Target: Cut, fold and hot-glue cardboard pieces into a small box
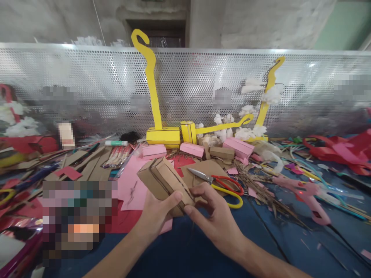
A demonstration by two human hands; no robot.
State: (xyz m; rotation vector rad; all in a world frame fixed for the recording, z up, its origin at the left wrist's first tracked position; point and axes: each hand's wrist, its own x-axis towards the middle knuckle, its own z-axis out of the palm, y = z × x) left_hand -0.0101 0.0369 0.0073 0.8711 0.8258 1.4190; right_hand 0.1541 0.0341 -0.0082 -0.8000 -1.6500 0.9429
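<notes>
A small brown cardboard box (pixel 165 181) with dark lines along its edges is tilted between my two hands. My left hand (pixel 162 210) wraps round its near left side, thumb pressed on the upper face; the other fingers are hidden behind it. At the box's right end, my right hand (pixel 213 216) pinches the edge between thumb and fingers. Just beyond the right hand lie scissors (pixel 227 185) with red and yellow handles, blades pointing left on a brown cardboard sheet (pixel 203 170). Pink paper (pixel 130 185) and red paper (pixel 121 222) lie under and left of the box.
Yellow hooked paper shapes on boxes (pixel 163 135) stand by a perforated metal panel (pixel 191 77). Small pink boxes (pixel 191 150) sit before them. A pink glue gun (pixel 307 193) with a cord lies right, near brown twig scraps (pixel 278 204). Cardboard strips (pixel 95 158) clutter the left.
</notes>
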